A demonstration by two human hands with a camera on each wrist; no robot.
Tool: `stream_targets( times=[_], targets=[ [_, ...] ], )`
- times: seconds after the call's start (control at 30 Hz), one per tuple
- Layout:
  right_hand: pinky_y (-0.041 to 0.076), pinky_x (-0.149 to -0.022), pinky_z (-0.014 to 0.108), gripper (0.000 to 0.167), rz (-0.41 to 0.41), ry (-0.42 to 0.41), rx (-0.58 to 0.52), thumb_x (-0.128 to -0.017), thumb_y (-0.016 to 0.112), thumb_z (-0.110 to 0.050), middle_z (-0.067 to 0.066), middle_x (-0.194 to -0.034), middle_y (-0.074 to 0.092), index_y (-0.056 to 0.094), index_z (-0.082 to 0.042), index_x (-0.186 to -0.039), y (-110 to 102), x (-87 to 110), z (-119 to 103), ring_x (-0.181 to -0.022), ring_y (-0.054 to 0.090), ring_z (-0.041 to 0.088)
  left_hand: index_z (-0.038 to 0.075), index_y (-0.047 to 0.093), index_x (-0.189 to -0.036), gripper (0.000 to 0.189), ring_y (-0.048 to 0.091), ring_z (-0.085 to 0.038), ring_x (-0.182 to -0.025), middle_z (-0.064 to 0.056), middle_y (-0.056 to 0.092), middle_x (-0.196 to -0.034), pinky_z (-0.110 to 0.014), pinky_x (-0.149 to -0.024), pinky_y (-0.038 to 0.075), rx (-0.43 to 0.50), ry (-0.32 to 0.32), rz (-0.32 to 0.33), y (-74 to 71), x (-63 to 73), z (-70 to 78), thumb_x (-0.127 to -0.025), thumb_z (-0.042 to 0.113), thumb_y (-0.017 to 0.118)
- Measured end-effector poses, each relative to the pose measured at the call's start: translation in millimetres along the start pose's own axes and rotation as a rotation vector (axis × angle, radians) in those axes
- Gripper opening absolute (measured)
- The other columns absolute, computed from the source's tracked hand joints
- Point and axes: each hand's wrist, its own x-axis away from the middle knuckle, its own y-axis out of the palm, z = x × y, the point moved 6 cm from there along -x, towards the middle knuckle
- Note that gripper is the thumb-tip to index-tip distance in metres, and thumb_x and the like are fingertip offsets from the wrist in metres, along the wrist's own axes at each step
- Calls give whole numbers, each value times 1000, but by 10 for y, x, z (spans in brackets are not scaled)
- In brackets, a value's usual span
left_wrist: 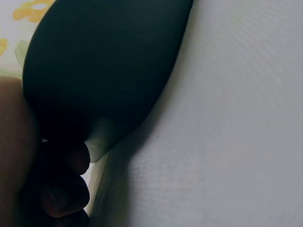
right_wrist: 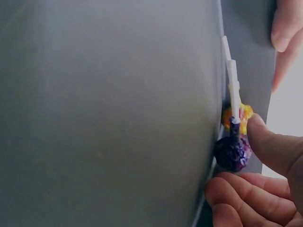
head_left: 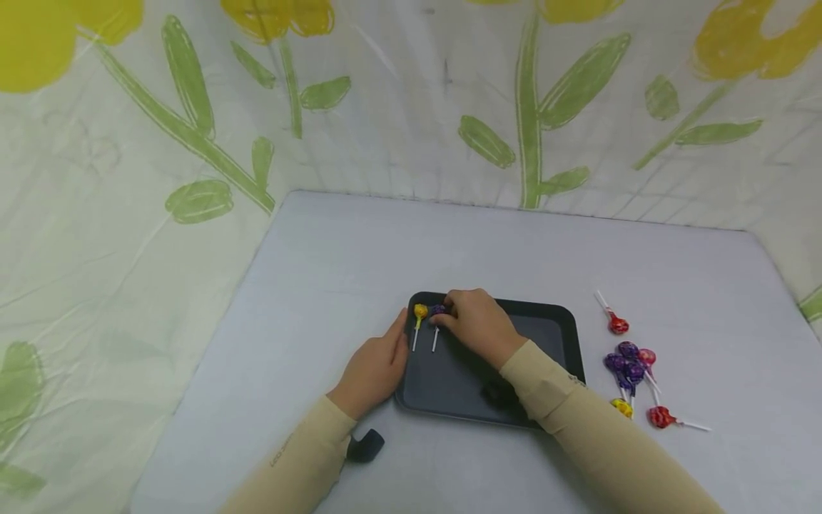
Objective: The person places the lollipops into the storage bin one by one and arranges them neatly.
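Observation:
A dark rectangular tray (head_left: pixel 478 414) lies on the table, its left edge held by my left hand (head_left: pixel 375 368). In the left wrist view, curled fingers (left_wrist: pixel 66 196) show against the dark tray. My right hand (head_left: pixel 484 325) reaches over the tray's far left part and holds a purple-wrapped lollipop (right_wrist: pixel 232 153) by its head, between thumb and fingers. Its white stick points toward the near side of the tray. Just left of it, a yellow lollipop (head_left: pixel 420 311) lies inside the tray, its stick pointing the same way.
Right of the tray lie several purple lollipops (head_left: pixel 633 370), a pink one (head_left: pixel 647 356), a yellow one (head_left: pixel 621 407) partly behind the right sleeve, and two red ones (head_left: pixel 618 325). A flower-patterned cloth (head_left: pixel 398 157) hangs behind the white table (head_left: pixel 334 250).

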Motion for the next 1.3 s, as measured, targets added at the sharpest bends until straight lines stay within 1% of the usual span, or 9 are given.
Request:
stream_targets(
  times=[0.2, 0.3, 0.4, 0.63, 0.8, 0.97, 1.1, 1.2, 1.3],
  targets=[
    [53, -64, 32, 31, -22, 19, 12, -94, 80, -37, 4, -84, 75, 77, -7, -98, -43, 25, 30, -68, 65, 11, 0, 38, -161, 54, 34, -7, -46, 9, 39, -56, -28, -47, 30, -5, 1, -2, 15, -3, -12, -111, 18, 45],
    [51, -63, 33, 37, -39, 38, 32, -94, 79, -40, 4, -82, 73, 77, -4, -100, -63, 41, 53, -65, 61, 12, 0, 38, -161, 54, 34, -7, -47, 9, 40, -56, -28, -48, 31, -10, 1, 1, 22, -8, -24, -111, 19, 45],
    [51, -64, 34, 43, -56, 56, 60, -94, 79, -44, 6, -83, 73, 77, -2, -104, -85, 60, 73, -66, 61, 13, 0, 38, -161, 54, 34, -7, -47, 9, 40, -57, -28, -48, 31, -15, 4, 5, 28, -10, -35, -111, 19, 45],
    [47, -61, 35, 46, -94, 74, 82, -93, 78, -48, 3, -75, 67, 76, -2, -99, -126, 128, 119, -64, 56, 16, 1, 39, -161, 54, 35, -7, -49, 9, 39, -57, -29, -49, 33, -8, 0, 14, 41, 10, -48, -111, 18, 45],
    [50, -63, 37, 48, -84, 63, 96, -94, 77, -50, 6, -80, 71, 76, -3, -101, -164, 214, 160, -65, 59, 15, 1, 40, -160, 53, 33, -6, -48, 10, 38, -57, -28, -48, 31, -1, -3, 20, 58, 19, -55, -111, 18, 46],
    [47, -60, 35, 44, -61, 66, 86, -96, 76, -48, 3, -72, 65, 75, -4, -100, -242, 296, 225, -61, 55, 15, 1, 41, -160, 53, 33, -6, -48, 10, 37, -57, -28, -48, 31, 1, -2, 29, 46, 16, -51, -110, 17, 47],
    [54, -68, 40, 44, -42, 74, 112, -97, 75, -44, 9, -87, 73, 75, -1, -109, -320, 350, 271, -71, 64, 17, 1, 41, -160, 53, 34, -7, -48, 10, 38, -56, -29, -48, 32, 1, 0, 33, 33, 3, -44, -110, 17, 47],
    [58, -77, 45, 46, -40, 77, 129, -98, 74, -42, 15, -103, 76, 74, 1, -116, -365, 382, 305, -83, 71, 23, 1, 41, -160, 52, 34, -6, -48, 9, 38, -56, -29, -48, 32, 2, 6, 36, 30, -7, -40, -110, 16, 47],
    [59, -82, 48, 48, -45, 88, 131, -99, 73, -41, 17, -107, 76, 73, 2, -119, -404, 416, 343, -90, 73, 27, 1, 42, -160, 52, 34, -6, -48, 9, 38, -56, -29, -48, 32, 0, 13, 42, 25, -17, -32, -110, 16, 47]
  ],
)
